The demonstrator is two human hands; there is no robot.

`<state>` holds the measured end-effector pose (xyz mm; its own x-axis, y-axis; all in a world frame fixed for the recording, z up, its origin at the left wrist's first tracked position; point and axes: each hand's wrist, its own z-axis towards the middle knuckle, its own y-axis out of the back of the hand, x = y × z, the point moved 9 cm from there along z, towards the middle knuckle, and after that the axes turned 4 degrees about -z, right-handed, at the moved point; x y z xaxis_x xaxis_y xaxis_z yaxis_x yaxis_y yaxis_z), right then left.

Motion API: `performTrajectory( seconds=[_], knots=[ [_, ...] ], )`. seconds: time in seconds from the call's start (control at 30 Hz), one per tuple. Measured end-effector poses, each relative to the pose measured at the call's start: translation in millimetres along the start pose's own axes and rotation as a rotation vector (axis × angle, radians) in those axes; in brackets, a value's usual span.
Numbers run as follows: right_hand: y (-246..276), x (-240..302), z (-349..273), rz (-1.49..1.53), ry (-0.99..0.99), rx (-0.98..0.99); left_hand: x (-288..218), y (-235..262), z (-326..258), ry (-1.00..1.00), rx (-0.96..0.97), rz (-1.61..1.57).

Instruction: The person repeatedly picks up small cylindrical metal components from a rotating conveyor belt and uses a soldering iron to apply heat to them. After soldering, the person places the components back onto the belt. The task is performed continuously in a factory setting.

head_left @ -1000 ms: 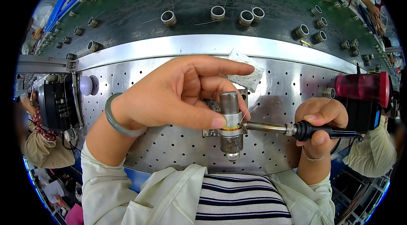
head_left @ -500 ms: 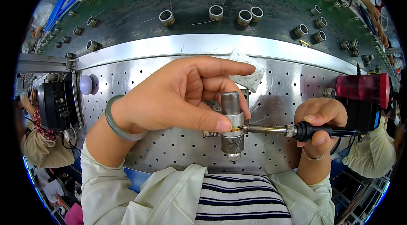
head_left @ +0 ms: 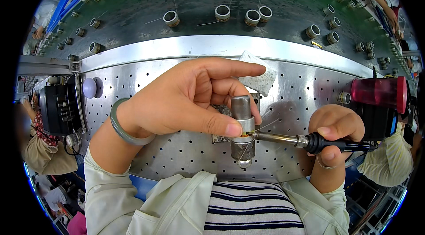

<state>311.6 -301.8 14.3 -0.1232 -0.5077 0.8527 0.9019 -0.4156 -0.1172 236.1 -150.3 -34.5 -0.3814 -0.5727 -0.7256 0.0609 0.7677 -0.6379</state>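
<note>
My left hand is closed round an upright metal cylinder fixture, its thumb pressing on the silver ring fitted about the fixture's middle. A yellowish band shows just beside the thumb tip. In my right hand is a soldering iron with a black handle, gripped between thumb and fingers. Its metal tip meets the ring's right side at that band. From there a thin wire sticks out up to the right. The left fingertips are partly hidden behind the fixture.
Beyond the perforated metal table, a green belt carries several metal rings with thin wires. A whitish pad lies behind my left hand. At right stands a pink-red container; at left, a black device. Other people sit on both sides.
The soldering iron's handle has dipped slightly, tilting the iron, while its tip stays at the ring. The thin wire now points more upward. Rings on the belt have shifted slightly left.
</note>
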Motion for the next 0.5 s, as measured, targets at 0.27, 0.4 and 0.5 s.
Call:
performTrajectory(
  seconds=[0.27,0.4,0.5],
  knots=[
    [2.8,2.0,-0.7,-0.026,0.026,-0.031,-2.4,0.2,-2.7,-0.004,-0.074,0.057],
    [9.0,0.0,-4.8,0.004,-0.015,-0.094,-3.1,-0.6,-3.5,-0.006,-0.103,0.053],
    [8.7,-1.1,-3.9,0.007,-0.044,-0.100,-3.9,-1.9,-4.2,-0.002,-0.136,0.046]
  ],
)
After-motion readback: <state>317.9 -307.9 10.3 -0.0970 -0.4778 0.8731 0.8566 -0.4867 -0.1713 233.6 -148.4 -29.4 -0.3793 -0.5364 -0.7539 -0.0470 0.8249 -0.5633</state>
